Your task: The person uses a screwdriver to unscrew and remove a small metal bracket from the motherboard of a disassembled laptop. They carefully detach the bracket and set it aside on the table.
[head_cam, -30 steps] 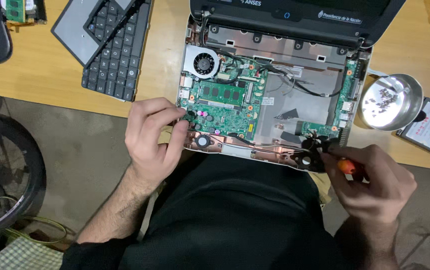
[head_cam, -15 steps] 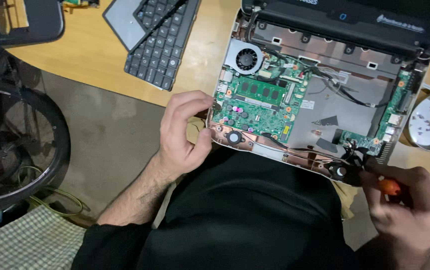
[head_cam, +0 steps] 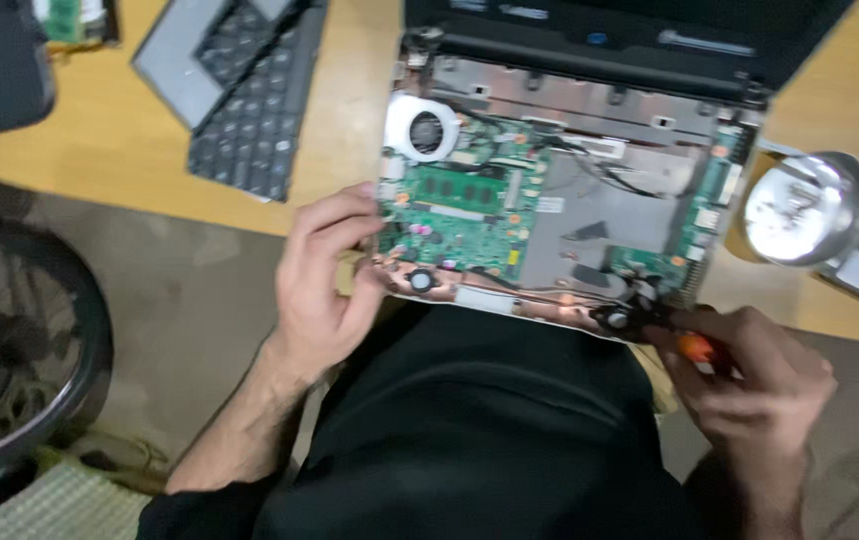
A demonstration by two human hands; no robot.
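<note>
Opened laptop [head_cam: 590,190] under repair.
Left hand [head_cam: 325,280] grips its near-left edge; right hand [head_cam: 750,380] holds an orange-handled screwdriver [head_cam: 685,340], tip pointing left at the near-right corner.

An electronics repair workshop: an opened laptop [head_cam: 570,190] with bare green circuit board lies on a wooden table [head_cam: 100,150], a detached keyboard [head_cam: 250,110] at 11 o'clock, a metal dish of screws [head_cam: 800,210] at 3 o'clock.
</note>
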